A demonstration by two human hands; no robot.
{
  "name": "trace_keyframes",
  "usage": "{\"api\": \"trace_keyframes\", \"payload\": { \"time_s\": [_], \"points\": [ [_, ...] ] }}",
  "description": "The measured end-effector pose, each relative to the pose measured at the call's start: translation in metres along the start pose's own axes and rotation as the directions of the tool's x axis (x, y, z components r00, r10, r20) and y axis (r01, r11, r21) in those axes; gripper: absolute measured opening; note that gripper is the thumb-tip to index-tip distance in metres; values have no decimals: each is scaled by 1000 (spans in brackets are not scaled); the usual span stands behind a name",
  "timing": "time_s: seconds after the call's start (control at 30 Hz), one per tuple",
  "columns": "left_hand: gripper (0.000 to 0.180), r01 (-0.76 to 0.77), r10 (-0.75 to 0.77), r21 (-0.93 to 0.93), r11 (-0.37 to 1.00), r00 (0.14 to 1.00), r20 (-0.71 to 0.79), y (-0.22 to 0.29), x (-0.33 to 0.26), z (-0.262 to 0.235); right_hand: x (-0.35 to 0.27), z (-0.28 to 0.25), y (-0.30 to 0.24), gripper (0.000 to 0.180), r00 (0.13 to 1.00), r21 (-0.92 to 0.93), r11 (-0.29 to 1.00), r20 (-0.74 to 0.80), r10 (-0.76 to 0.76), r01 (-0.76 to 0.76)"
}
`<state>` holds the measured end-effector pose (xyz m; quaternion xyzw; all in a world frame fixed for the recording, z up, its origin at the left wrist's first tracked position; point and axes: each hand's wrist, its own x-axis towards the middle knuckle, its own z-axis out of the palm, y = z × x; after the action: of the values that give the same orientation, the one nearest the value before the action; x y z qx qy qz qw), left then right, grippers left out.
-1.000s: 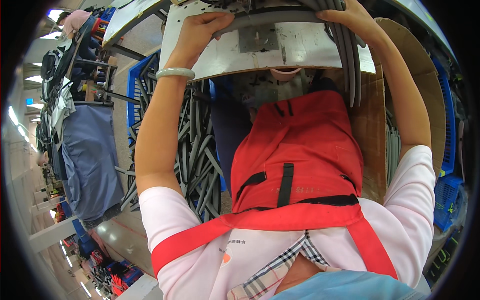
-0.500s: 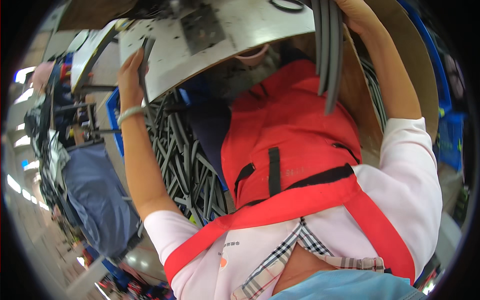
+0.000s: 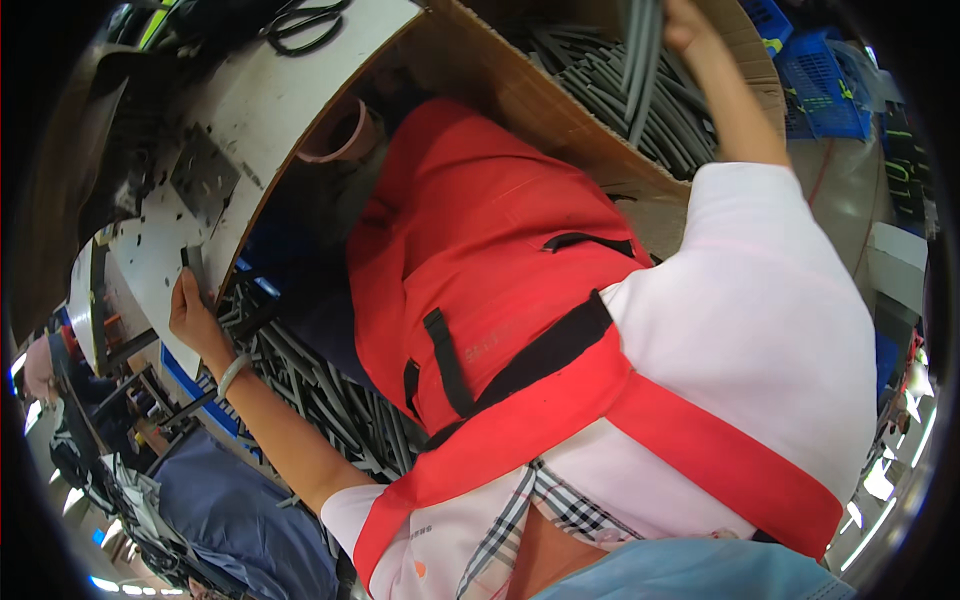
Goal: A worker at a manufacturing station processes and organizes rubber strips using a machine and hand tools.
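My left hand [image 3: 197, 320] is at the edge of the white table [image 3: 290, 105], its fingers closed on a dark grey foam-like tube [image 3: 193, 262], of which a short end shows. Up at the right, my right hand [image 3: 688, 28] is slightly blurred and wrapped round a bundle of long grey tubes [image 3: 643, 65]. The bundle hangs over a cardboard box [image 3: 560, 118], whose inside holds many similar grey tubes [image 3: 682, 135]. The upper ends of the bundle are cut off by the picture's edge.
Black-handled scissors [image 3: 305, 30] and a dark square plate [image 3: 204, 175] lie on the table. Beneath the table stands a pink bucket [image 3: 342, 140]. Loose grey tubes [image 3: 325, 365] fill a blue crate [image 3: 215, 408] at my left. Blue baskets [image 3: 822, 85] stand beyond the box.
My body has turned right, bringing the box's inside into view. The bundle in my right hand is now over the box; my left hand still holds its tube.
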<state>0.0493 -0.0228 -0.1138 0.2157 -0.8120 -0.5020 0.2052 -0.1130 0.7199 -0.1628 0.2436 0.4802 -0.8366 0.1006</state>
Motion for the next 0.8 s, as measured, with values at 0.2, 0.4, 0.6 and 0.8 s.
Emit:
{"api": "trace_keyframes", "payload": {
  "time_s": [0.2, 0.4, 0.6, 0.8],
  "points": [
    [36, 18, -15, 87, 996, 999, -43, -5, 4, -12, -56, -2, 160, 43, 912, -147, 920, 145, 384, -364],
    [35, -12, 18, 113, 994, 998, -52, -7, 2, -10, -67, -14, 81, 58, 958, -706, 708, 201, 207, -5],
    [36, -77, 88, 120, 990, 993, -81, 3, -4, 3, -72, -91, 94, 88, 976, -994, -99, -55, 211, -34],
    [31, -12, 12, -3, 1000, 1000, 15, 29, -41, 11, -91, 38, 73, 38, 801, -886, -50, 439, -406, 460]
  ]
}}
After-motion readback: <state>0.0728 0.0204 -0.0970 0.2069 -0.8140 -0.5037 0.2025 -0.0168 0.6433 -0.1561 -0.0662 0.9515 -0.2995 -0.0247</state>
